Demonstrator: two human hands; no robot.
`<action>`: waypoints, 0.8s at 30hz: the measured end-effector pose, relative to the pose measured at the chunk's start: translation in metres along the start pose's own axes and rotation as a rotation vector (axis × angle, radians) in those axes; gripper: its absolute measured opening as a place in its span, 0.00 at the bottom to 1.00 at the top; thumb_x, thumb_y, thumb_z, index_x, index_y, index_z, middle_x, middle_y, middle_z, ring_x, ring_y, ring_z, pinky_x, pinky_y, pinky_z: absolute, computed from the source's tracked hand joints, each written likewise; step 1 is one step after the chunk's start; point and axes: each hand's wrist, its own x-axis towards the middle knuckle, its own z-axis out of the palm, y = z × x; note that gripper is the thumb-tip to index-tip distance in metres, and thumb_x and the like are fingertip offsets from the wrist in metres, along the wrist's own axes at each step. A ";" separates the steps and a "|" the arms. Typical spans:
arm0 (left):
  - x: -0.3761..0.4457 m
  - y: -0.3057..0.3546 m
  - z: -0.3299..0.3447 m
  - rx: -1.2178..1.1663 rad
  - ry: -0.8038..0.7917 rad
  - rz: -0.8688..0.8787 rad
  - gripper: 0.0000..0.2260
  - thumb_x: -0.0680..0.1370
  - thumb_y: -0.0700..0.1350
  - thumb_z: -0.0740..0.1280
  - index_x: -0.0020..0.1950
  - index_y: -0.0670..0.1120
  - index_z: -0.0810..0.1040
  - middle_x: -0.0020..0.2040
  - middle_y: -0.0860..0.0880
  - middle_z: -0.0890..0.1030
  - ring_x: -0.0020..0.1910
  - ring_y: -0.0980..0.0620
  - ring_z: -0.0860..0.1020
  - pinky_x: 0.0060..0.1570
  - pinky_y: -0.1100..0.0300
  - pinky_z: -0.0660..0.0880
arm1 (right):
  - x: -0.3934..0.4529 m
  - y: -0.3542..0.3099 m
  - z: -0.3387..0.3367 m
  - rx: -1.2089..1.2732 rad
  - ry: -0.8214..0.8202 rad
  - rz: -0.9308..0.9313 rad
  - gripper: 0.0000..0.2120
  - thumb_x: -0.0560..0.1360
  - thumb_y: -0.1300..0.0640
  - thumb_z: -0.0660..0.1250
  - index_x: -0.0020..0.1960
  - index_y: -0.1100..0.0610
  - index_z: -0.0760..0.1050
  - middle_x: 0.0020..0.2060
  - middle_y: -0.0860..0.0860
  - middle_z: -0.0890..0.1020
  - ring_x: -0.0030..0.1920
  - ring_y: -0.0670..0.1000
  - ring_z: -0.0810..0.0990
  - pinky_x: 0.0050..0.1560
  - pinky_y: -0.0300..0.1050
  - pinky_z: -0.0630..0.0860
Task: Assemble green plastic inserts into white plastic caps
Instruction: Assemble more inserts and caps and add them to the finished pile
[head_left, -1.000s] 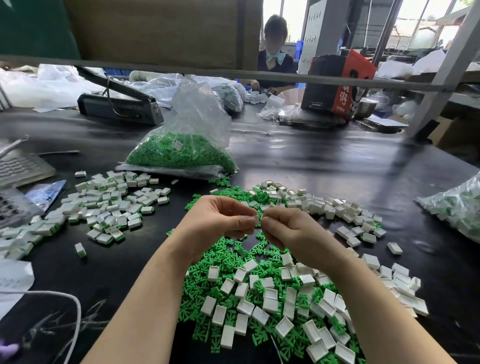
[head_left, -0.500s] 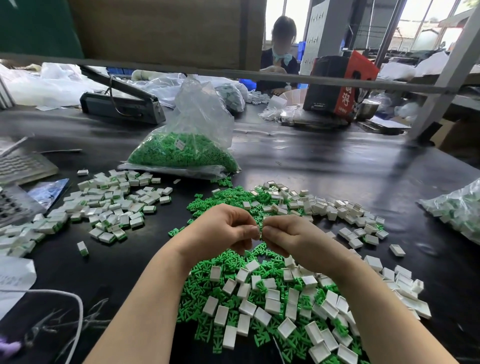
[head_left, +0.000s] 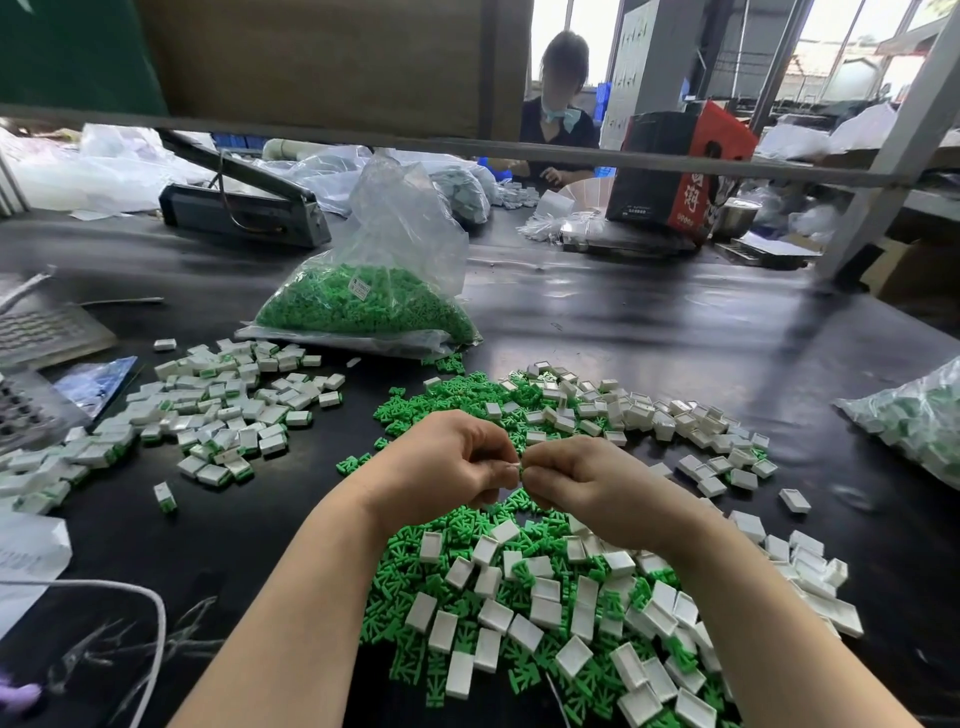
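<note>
We see both hands meeting above the near pile, fingertips together; the left hand (head_left: 447, 462) has its fingers curled in, thumb and forefinger pinched on a small piece (head_left: 518, 467) at the point where the hands touch; the right hand (head_left: 587, 480) is curled the same way and pinches that piece from the other side; only a sliver of green and white shows between the fingertips, so we cannot tell how far the insert sits in the cap.

Under the wrists lies a mixed pile; the inserts (head_left: 410, 566) are bright green, branched and matte; the caps (head_left: 493, 613) are white, smooth, shallow rectangular shells, many lying hollow side up; the pile runs far and right across the table (head_left: 649, 332), which is black and glossy.

To the left, well apart from the hands, is a heap of finished pieces (head_left: 228, 415), white blocks with green at one edge.

Beyond the pile a clear, crinkled bag (head_left: 374, 291) sits slumped, its lower part full of green inserts, a small white label inside; at the right edge a second clear bag (head_left: 919, 421) holds white and green pieces; far left is a dark sealer (head_left: 239, 208); across the table sits a person (head_left: 558, 119) beside a black and red box (head_left: 675, 171).
</note>
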 end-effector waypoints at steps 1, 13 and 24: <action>0.000 0.000 0.000 0.007 0.000 0.001 0.08 0.77 0.41 0.70 0.38 0.49 0.82 0.31 0.51 0.80 0.30 0.57 0.76 0.36 0.63 0.76 | 0.000 0.000 0.000 -0.011 -0.003 -0.002 0.17 0.81 0.58 0.62 0.33 0.46 0.70 0.27 0.38 0.73 0.30 0.41 0.68 0.34 0.36 0.64; 0.001 -0.004 0.001 0.047 -0.005 -0.002 0.07 0.77 0.42 0.70 0.39 0.51 0.83 0.31 0.51 0.80 0.31 0.56 0.76 0.37 0.56 0.76 | -0.001 -0.001 0.002 -0.028 -0.013 0.000 0.15 0.81 0.55 0.63 0.37 0.44 0.74 0.28 0.38 0.75 0.29 0.41 0.69 0.32 0.35 0.66; 0.000 0.006 -0.002 -0.436 0.184 0.069 0.08 0.72 0.43 0.72 0.49 0.43 0.85 0.41 0.51 0.83 0.42 0.61 0.81 0.45 0.70 0.75 | -0.002 0.004 -0.001 0.515 0.093 0.027 0.26 0.77 0.37 0.55 0.39 0.57 0.78 0.31 0.51 0.77 0.33 0.50 0.71 0.35 0.42 0.67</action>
